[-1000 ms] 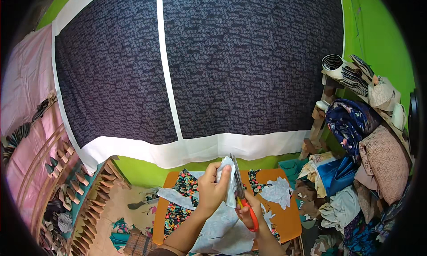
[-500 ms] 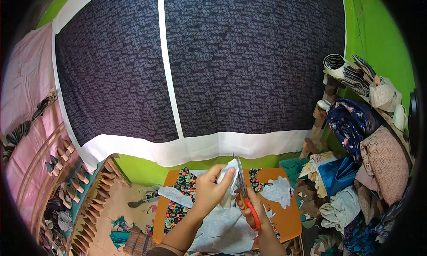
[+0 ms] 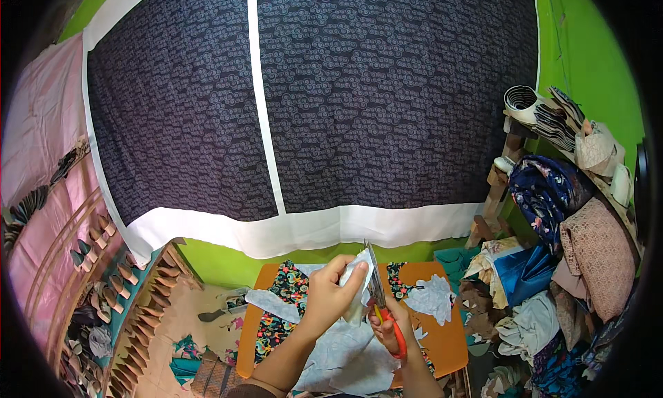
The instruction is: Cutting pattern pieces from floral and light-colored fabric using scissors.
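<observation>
A folded piece of whitish fabric (image 3: 357,307) is pinched in my left hand (image 3: 329,291), thumb on top and the upper corner sticking out past the fingers. My right hand (image 3: 387,322) grips a pair of scissors (image 3: 396,341) with red-orange handles. Their metal blades point up and lie along the right edge of the fabric; whether they bite into it I cannot tell. Below both hands, a pale fabric sheet (image 3: 345,362) and dark floral fabric (image 3: 291,285) cover part of a small orange table (image 3: 449,343). A crumpled pale scrap (image 3: 429,298) rests on its right side.
Wooden shoe lasts (image 3: 141,322) stand in rows on a rack at left. Heaped cloth (image 3: 532,329) and fabric bundles fill the right side beside a wooden shelf. A dark patterned cloth (image 3: 387,101) with white borders hangs ahead. Scraps (image 3: 185,360) lie on the floor at left.
Both hands, the fabric and the scissors have shifted very slightly to the right in the picture. The grips stay the same.
</observation>
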Motion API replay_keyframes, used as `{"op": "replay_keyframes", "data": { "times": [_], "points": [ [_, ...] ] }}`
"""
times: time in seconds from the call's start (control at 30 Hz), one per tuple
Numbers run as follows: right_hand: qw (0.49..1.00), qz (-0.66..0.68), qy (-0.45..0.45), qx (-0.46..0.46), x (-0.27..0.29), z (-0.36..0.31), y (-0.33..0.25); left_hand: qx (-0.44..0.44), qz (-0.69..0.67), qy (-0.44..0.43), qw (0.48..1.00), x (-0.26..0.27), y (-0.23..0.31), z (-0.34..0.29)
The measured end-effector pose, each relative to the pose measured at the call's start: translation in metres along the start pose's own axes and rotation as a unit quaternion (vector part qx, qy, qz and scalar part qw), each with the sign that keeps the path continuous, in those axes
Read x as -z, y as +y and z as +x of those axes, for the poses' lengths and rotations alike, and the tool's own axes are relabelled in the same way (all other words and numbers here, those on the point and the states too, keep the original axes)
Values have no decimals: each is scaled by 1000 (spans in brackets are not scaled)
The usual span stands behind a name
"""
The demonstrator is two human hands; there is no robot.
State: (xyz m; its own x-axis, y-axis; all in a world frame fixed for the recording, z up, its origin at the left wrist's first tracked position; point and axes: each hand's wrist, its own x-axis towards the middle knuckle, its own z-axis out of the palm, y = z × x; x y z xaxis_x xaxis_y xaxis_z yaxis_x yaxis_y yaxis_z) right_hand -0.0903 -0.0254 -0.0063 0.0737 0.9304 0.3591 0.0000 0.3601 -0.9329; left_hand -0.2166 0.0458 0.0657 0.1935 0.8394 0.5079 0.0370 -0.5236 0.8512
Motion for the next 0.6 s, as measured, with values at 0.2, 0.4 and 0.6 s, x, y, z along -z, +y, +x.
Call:
{"op": "replay_keyframes", "data": {
  "times": [0.2,0.4,0.6],
  "points": [
    [999,-18,-32,3,1,3,1,28,-11,-38,999,1,-5,3],
    [990,118,-78,-13,0,0,13,37,-14,-16,999,-1,-5,2],
    [994,60,-79,-52,0,0,12,46,-26,-19,998,1,-20,0]
  ]
}}
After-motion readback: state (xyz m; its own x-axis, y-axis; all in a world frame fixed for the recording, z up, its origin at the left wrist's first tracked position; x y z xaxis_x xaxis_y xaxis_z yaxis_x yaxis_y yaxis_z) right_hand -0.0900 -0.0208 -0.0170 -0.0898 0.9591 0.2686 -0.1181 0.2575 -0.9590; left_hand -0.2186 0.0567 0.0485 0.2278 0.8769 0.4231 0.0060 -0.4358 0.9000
